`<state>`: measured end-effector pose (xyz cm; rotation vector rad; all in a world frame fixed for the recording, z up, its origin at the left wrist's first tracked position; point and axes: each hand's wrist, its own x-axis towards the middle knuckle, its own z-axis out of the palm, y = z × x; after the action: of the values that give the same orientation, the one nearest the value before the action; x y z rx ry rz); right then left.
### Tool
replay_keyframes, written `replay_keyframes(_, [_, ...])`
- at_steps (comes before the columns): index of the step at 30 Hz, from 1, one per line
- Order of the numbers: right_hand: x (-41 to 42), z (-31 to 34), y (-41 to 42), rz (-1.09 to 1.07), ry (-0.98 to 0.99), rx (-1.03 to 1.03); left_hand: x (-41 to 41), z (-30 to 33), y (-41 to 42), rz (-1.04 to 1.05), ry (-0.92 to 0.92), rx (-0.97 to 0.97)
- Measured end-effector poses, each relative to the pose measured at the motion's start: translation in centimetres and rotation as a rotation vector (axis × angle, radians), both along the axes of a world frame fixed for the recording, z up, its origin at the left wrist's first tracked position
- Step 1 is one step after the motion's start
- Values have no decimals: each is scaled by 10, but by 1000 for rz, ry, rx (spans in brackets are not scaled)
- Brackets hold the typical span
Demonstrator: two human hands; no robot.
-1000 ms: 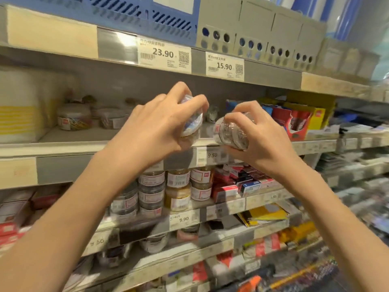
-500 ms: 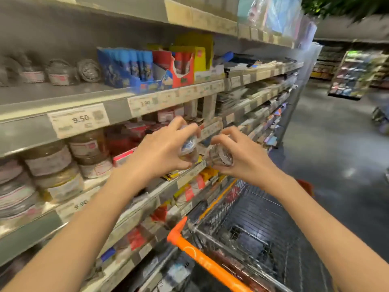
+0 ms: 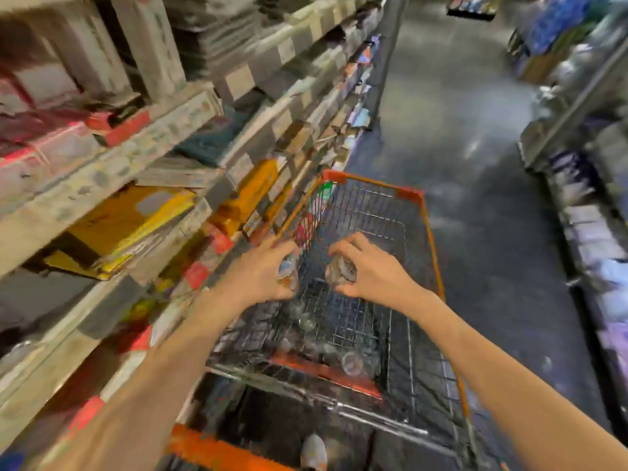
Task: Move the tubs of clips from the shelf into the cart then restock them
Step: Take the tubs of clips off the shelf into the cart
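Both hands are sitting over the cart (image 3: 416, 198) right now, each one carrying a tub. The left hand (image 3: 261, 273) is wrapping around a small tub of clips (image 3: 287, 268) with a bluish label, just inside the cart's left rim, and the right hand (image 3: 368, 271) is clamping its fingers over a clear tub (image 3: 341, 270) beside it, above the basket. Neither tub is touching the wire bottom yet, so I'd say they're about to get dropped or set down.

Progress-wise: a few clear tubs (image 3: 351, 362) are already lying in the near end of the basket, by the orange bar, plus a couple of blurry round shapes further up the mesh that are probably more of them. So the loading half looks to be well underway, not finished as far as I can judge.

The shelf (image 3: 112, 171) on the left is too smeared to tell how many tubs are left up there. Restocking doesn't seem to have started, going by where things are lying now.
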<state>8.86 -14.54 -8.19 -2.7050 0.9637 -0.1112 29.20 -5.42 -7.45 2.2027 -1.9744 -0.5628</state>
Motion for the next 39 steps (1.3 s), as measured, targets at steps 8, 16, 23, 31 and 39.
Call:
replay_keyframes(8, [-26, -129, -41, -148, 139, 277, -20, -118, -54, 7, 33, 254])
replay_keyframes(16, [-37, -246, -42, -276, 222, 521, -27, -223, -69, 46, 112, 507])
replay_keyframes(23, [-16, -316, -41, -416, 208, 639, -47, -297, -74, 13, 114, 523])
replay_keyframes(31, [10, -377, -27, -370, 309, 697, -43, -356, -66, -43, 48, 594])
replay_keyframes(39, [-3, -394, -26, -393, 363, 693, -29, -372, -71, 75, 31, 587])
